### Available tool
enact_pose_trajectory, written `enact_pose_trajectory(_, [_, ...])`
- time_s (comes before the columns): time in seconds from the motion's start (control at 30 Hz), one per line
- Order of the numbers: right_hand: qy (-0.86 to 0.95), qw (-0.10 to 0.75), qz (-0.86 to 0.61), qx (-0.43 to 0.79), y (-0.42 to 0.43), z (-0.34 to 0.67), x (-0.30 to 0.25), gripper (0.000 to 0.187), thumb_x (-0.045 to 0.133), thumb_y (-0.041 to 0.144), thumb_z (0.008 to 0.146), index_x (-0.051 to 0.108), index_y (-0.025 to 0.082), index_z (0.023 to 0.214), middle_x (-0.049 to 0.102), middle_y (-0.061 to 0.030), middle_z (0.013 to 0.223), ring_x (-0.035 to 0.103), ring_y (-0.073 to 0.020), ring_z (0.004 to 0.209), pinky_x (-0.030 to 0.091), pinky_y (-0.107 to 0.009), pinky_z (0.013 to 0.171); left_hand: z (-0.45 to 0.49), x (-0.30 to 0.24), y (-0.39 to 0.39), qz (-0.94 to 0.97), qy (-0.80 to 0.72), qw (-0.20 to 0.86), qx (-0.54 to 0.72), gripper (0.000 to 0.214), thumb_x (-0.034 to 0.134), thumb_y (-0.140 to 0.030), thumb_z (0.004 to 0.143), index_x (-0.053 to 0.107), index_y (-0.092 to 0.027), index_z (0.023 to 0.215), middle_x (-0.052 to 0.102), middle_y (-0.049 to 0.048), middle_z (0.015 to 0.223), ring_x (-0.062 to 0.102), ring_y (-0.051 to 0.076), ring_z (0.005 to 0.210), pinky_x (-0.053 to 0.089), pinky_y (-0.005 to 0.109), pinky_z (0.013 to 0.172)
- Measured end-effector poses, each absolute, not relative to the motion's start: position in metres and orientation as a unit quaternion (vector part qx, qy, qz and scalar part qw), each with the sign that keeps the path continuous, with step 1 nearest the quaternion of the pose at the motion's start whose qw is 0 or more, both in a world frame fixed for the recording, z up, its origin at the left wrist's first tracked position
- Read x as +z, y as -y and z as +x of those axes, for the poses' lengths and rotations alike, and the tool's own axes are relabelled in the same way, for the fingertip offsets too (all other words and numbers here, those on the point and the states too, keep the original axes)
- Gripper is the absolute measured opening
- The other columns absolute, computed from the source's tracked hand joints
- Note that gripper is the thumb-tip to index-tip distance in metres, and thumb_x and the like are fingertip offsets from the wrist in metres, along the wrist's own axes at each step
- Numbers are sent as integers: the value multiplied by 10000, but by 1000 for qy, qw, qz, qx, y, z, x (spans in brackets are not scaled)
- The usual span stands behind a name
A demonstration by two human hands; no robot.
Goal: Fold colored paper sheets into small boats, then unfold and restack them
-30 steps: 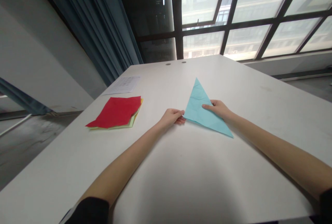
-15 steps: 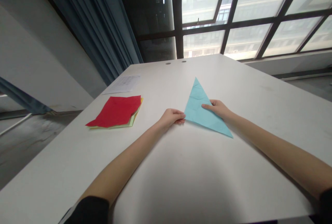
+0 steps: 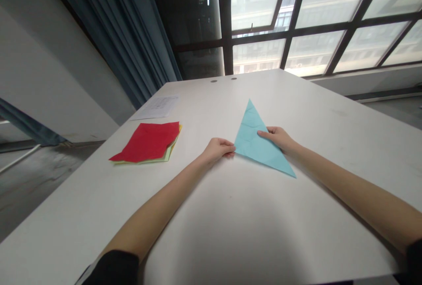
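A light blue sheet of paper [image 3: 252,137], folded into a triangle with faint creases across it, is held just over the white table. My left hand [image 3: 219,148] pinches its left corner between thumb and fingers. On the long right side, my right hand [image 3: 277,137] grips the paper, thumb on top and the other fingers hidden underneath. One point of the triangle faces the far side of the table; another points toward the near right.
To the left lies a stack of coloured paper [image 3: 150,142], red on top with green and yellow edges showing. Behind it is a printed white sheet [image 3: 157,107]. The white table [image 3: 211,228] reaches to the windows, and a blue curtain [image 3: 132,25] hangs at the back left.
Almost nothing differs. The near right corner of the blue paper has dipped very slightly, while both hands keep their hold in nearly the same place.
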State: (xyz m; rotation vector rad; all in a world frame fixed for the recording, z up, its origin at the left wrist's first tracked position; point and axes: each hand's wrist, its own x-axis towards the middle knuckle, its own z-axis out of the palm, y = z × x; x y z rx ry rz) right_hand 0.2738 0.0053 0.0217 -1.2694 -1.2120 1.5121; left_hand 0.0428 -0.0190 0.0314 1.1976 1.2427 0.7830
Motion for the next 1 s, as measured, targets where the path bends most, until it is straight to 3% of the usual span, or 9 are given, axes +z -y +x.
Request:
enact_pose_trajectory(0.23, [470,470,-507,550,-9,278,21,225,694,317,636,624,142,758,659,-18,625,574,-113,507,466,-215,491,42,34,21,513,-542,572,341,54,654,-113,656,608,-91,675,628,25,528,556,72,468,463,202,550])
enact_pose_trajectory(0.5, [486,426,-484,590,-4,266,19,232,695,344,638,626,154,751,676,-22,654,597,-126,533,494,-229,528,43,35,24,506,-535,607,298,107,682,-114,585,576,-122,595,592,-4,485,572,98,484,451,197,511])
enact_pose_trajectory(0.77, [558,353,-452,600,8,255,27,313,692,414,622,631,150,778,684,-20,688,614,-133,598,495,-234,595,43,32,20,497,-444,657,352,387,773,-306,535,660,-87,834,693,85,784,642,187,748,499,292,703])
enact_pose_trajectory(1.0, [562,348,-446,604,10,253,28,291,687,398,632,633,144,764,684,-16,695,610,-125,614,485,-230,610,43,34,17,495,-471,641,350,431,802,-325,466,663,-92,800,686,56,709,634,167,671,490,284,670])
